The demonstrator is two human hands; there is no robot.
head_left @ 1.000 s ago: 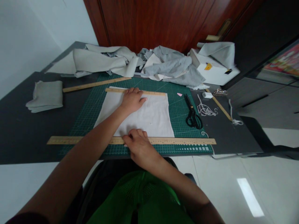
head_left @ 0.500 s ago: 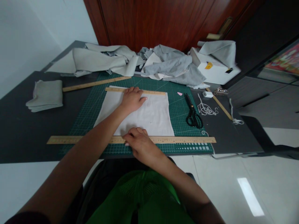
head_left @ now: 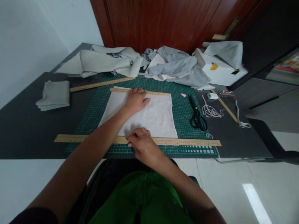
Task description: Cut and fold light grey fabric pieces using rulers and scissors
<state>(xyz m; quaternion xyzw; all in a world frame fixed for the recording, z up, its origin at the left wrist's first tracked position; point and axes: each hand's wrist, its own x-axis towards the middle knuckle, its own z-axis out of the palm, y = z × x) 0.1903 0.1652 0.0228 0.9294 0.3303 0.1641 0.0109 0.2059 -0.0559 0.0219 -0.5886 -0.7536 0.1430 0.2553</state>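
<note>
White cloth (head_left: 157, 113) is being flanked centrally, short ruler (head_left: 158, 93) laid and pressed at twelve o'clock by the spread left hand (head_left: 136, 101), long ruler (head_left: 175, 142) pinched at six by the right hand (head_left: 144, 147), scissors (head_left: 196, 109) unheld at three.

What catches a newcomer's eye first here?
Likely the white cloth on the green mat, with the left hand over the short ruler at its far edge and the right hand on the long ruler along its near edge. Next, the black scissors right of the cloth, then the rumpled grey fabric behind the mat.
</note>
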